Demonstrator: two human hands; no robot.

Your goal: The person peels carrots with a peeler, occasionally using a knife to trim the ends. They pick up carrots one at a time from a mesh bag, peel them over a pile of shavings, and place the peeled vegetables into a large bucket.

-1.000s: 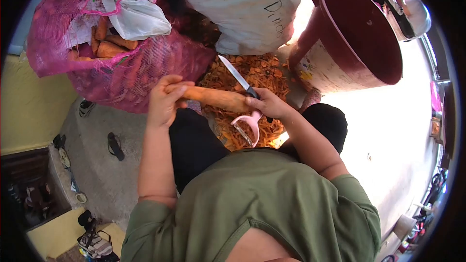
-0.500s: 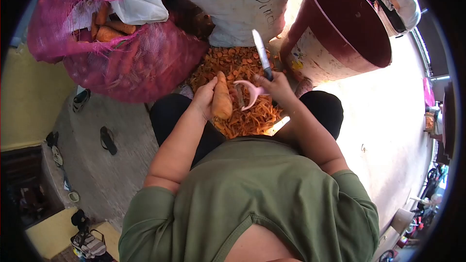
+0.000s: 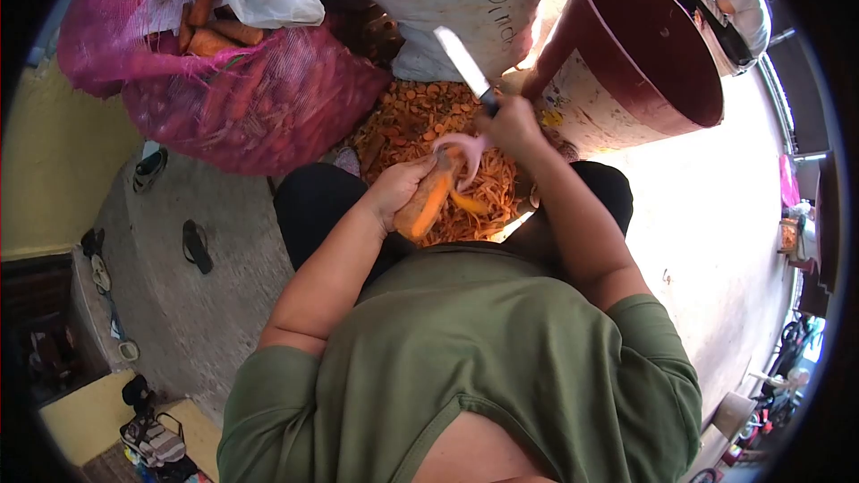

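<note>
The left hand grips the carrot over the near edge of the peelings; the right hand, holding peeler and knife, has just bared a bright strip: peeling is under way.

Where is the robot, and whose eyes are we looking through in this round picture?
There's no robot here! A person wears a camera on their head, looking forward and down, so you see roughly what they see: a green shirt and two bare arms. The curved look and black edges probably come from a very wide lens.

The left hand holds a carrot with a bright orange stripe along it. The right hand holds two tools: a pink peeler, close to the carrot, and a knife with its blade pointing away from the person.

Below is a heap of carrot peelings. Around it stand a pink mesh bag of carrots, a white sack and a dark red bucket.
</note>
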